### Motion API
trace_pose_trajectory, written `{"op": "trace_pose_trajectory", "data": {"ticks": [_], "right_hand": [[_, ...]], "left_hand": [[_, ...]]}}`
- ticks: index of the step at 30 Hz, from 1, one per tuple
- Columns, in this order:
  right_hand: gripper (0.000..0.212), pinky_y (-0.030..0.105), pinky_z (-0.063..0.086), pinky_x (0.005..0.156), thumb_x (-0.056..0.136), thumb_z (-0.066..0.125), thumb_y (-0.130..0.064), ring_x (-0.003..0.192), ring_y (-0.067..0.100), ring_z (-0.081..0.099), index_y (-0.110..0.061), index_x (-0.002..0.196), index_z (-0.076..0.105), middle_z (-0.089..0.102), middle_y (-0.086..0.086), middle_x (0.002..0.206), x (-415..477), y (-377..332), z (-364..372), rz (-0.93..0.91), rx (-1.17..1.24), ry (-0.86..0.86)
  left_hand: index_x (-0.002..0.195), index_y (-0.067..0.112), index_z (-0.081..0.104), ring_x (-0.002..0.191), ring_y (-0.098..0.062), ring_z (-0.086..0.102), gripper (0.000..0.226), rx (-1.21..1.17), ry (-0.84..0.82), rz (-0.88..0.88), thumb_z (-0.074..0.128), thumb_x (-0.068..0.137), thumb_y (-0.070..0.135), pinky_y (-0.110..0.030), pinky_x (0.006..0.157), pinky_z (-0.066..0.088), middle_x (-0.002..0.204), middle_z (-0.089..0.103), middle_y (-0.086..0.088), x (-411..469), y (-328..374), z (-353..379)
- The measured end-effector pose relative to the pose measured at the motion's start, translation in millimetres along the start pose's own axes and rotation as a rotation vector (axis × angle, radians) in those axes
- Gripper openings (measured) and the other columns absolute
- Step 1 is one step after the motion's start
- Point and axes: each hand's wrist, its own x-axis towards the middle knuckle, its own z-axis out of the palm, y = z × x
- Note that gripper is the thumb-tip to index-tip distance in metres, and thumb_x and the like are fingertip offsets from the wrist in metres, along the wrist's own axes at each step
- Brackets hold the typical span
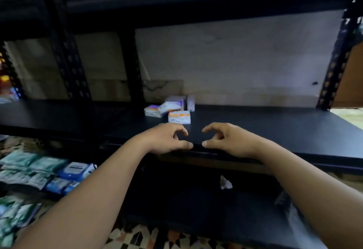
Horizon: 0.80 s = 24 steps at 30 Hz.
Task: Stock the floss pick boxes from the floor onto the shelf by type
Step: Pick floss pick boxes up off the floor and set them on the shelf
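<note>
Head view: the left hand (167, 138) and right hand (228, 138) hover empty, fingers loosely curled, over the near edge of the black metal shelf (275, 130). The small white-and-orange cardboard floss pick boxes (179, 117) lie jumbled just beyond, mid-shelf. Best to straighten them into rows by matching colour.

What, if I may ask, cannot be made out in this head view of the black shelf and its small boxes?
Head view only:
- White box with orange stripe: print unreadable, blurred and small.
- Pale boxes behind it: count and type unclear; they overlap and blur.
- Green and blue packets, lower left: cut off by the frame edge, labels blurred.
- Left hand and right hand: contact with the black shelf cannot be told.
</note>
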Motion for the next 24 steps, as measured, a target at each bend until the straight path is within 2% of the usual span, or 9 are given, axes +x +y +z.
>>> {"op": "trace_pose_trajectory", "data": {"ticks": [4,7,11,13,16,19,22,24], "right_hand": [[0.054,0.026,0.050,0.087,0.080,0.074,-0.055,0.086,0.005,0.066,-0.037,0.128,0.055,0.071,-0.008,0.089,42,19,10,0.041,0.067,0.026],[0.048,0.023,0.049,0.084,0.083,0.074,-0.048,0.084,0.006,0.066,-0.037,0.126,0.055,0.072,-0.008,0.091,66,33,20,0.067,0.125,0.058],[0.053,0.029,0.050,0.085,0.081,0.073,-0.052,0.081,0.009,0.064,-0.032,0.127,0.057,0.069,-0.006,0.092,102,48,34,0.095,0.132,0.151],[0.058,0.031,0.049,0.090,0.081,0.069,-0.058,0.091,0.012,0.064,-0.031,0.130,0.054,0.067,-0.006,0.098,120,49,37,0.121,0.114,0.177],[0.071,0.034,0.043,0.101,0.083,0.059,-0.069,0.114,0.019,0.058,-0.030,0.141,0.044,0.062,-0.003,0.118,143,45,38,0.170,0.069,0.166],[0.085,0.044,0.036,0.110,0.080,0.044,-0.081,0.130,0.028,0.047,-0.031,0.148,0.035,0.056,0.004,0.136,168,43,42,0.214,0.011,0.188],[0.088,0.047,0.032,0.112,0.082,0.032,-0.084,0.136,0.032,0.039,-0.032,0.152,0.029,0.048,0.008,0.146,190,38,45,0.251,-0.068,0.196],[0.085,0.046,0.031,0.110,0.083,0.029,-0.084,0.136,0.034,0.037,-0.033,0.151,0.030,0.045,0.010,0.148,201,35,46,0.258,-0.128,0.183]], "left_hand": [[0.111,0.031,0.065,0.087,-0.014,0.069,0.044,-0.112,0.109,-0.103,0.074,0.078,0.058,-0.031,0.083,0.055,0.098,0.069,0.003,28,-40,-1],[0.109,0.028,0.065,0.084,-0.012,0.067,0.041,-0.218,0.225,-0.193,0.076,0.078,0.053,-0.027,0.079,0.052,0.098,0.068,0.003,49,-69,7],[0.109,0.025,0.064,0.092,-0.018,0.066,0.040,-0.296,0.436,-0.323,0.072,0.082,0.054,-0.031,0.086,0.052,0.094,0.066,0.006,73,-93,9],[0.107,0.024,0.063,0.101,-0.022,0.064,0.040,-0.322,0.499,-0.365,0.066,0.085,0.057,-0.033,0.088,0.050,0.100,0.066,0.003,86,-99,8],[0.124,0.022,0.059,0.112,-0.027,0.060,0.055,-0.402,0.566,-0.410,0.057,0.087,0.064,-0.030,0.084,0.043,0.117,0.064,-0.003,109,-103,8],[0.127,0.021,0.053,0.110,-0.028,0.061,0.068,-0.554,0.626,-0.460,0.051,0.084,0.073,-0.032,0.085,0.043,0.117,0.066,-0.007,132,-107,7],[0.119,0.020,0.057,0.107,-0.030,0.061,0.096,-0.609,0.669,-0.557,0.039,0.063,0.096,-0.041,0.098,0.044,0.114,0.066,-0.006,154,-106,3],[0.119,0.021,0.061,0.111,-0.031,0.060,0.107,-0.571,0.663,-0.604,0.031,0.055,0.103,-0.050,0.107,0.035,0.117,0.067,-0.003,168,-105,3]]}}
